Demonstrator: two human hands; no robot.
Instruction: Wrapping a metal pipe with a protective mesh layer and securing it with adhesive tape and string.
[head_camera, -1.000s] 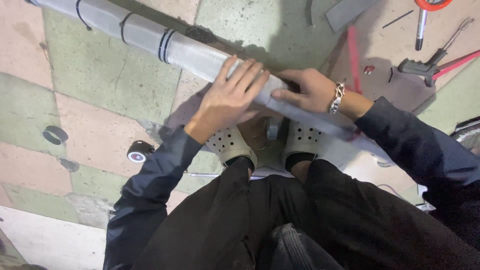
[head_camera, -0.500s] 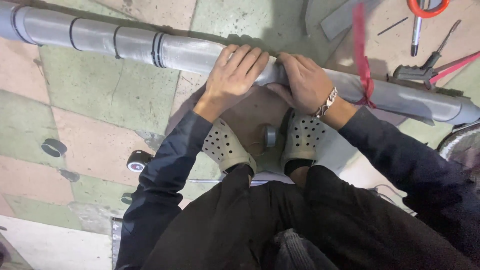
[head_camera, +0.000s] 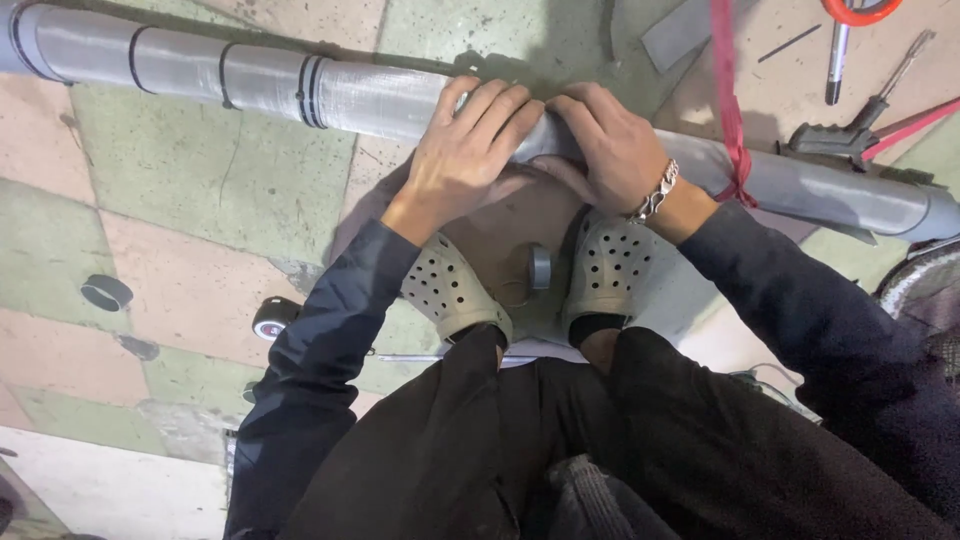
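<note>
A long grey tape-wrapped pipe (head_camera: 250, 80) lies across the tiled floor, banded with black rings on its left part. My left hand (head_camera: 468, 150) wraps over the pipe's middle, fingers curled on top. My right hand (head_camera: 610, 145), with a chain bracelet at the wrist, grips the pipe right beside it, the fingertips of both hands almost touching. A red strap (head_camera: 730, 110) is tied around the pipe to the right of my hands. My feet in beige perforated clogs (head_camera: 610, 270) stand just below the pipe.
A roll of grey tape (head_camera: 540, 268) sits between my clogs. A black ring (head_camera: 105, 292) and a small wheel-like roll (head_camera: 272, 318) lie on the floor at left. Tools lie at top right: a screwdriver (head_camera: 835, 60) and red-handled pliers (head_camera: 860, 135).
The view has shifted so the pipe looks more level and higher in frame. Both hands stayed on the pipe and drew closer together at its middle.
</note>
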